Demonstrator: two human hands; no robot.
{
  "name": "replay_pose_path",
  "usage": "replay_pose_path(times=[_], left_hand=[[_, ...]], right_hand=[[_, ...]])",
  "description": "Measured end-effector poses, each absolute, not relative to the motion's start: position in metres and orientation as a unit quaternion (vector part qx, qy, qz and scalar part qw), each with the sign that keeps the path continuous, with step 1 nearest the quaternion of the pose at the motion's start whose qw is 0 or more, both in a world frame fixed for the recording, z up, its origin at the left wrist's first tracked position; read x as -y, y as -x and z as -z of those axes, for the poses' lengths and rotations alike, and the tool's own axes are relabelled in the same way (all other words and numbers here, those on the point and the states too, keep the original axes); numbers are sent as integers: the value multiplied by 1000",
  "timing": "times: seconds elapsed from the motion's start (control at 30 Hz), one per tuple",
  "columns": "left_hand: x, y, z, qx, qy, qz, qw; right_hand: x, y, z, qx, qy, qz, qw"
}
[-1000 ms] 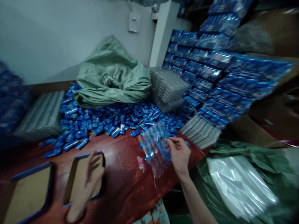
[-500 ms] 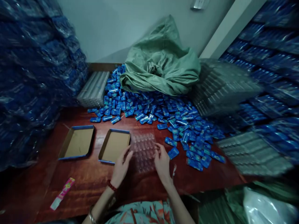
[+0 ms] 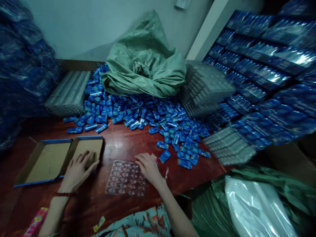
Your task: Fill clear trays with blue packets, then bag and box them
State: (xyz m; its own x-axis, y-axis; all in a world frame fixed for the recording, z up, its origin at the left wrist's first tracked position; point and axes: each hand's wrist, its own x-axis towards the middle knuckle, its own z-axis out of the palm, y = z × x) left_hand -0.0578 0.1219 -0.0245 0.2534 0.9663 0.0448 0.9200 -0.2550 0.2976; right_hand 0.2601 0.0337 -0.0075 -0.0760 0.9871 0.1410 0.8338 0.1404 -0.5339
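My left hand [image 3: 80,169] is open, its fingers spread over the nearer shallow cardboard tray [image 3: 90,139], which has blue edges. A second cardboard tray [image 3: 44,161] touches it on the left. My right hand [image 3: 149,168] has its fingers bent over the upper right corner of a clear plastic blister tray [image 3: 125,179]; its thumb is hidden. The blister tray's rows of hollows look unfilled, and it lies on the red-brown table. Just beyond the right hand is a small colourful wrapper [image 3: 154,157]. Small blue packs [image 3: 164,156] lie to its right.
A heap of blue packs [image 3: 148,115] spreads across the back under a green sack [image 3: 145,75]. Stacked clear trays stand left [image 3: 70,92] and right [image 3: 207,85]. Wrapped blue goods [image 3: 266,72] rise at the right. A pink strip [image 3: 37,220] lies front left.
My left hand has left the blister tray and moved left onto the nearer cardboard tray. The two cardboard trays now touch. The view has swung to the right.
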Motion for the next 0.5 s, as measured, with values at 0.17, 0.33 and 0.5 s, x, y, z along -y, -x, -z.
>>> replay_pose_path(times=[0.17, 0.33, 0.5], left_hand=[[-108, 1, -5, -528, -777, -309, 152], [-86, -132, -18, -319, -877, -219, 285], [-76, -239, -11, -278, -924, -70, 253]], right_hand=[[-47, -344, -2, 599, 759, -69, 247], [-67, -391, -8, 655, 720, -158, 170], [-71, -399, -9, 668, 701, -184, 171]])
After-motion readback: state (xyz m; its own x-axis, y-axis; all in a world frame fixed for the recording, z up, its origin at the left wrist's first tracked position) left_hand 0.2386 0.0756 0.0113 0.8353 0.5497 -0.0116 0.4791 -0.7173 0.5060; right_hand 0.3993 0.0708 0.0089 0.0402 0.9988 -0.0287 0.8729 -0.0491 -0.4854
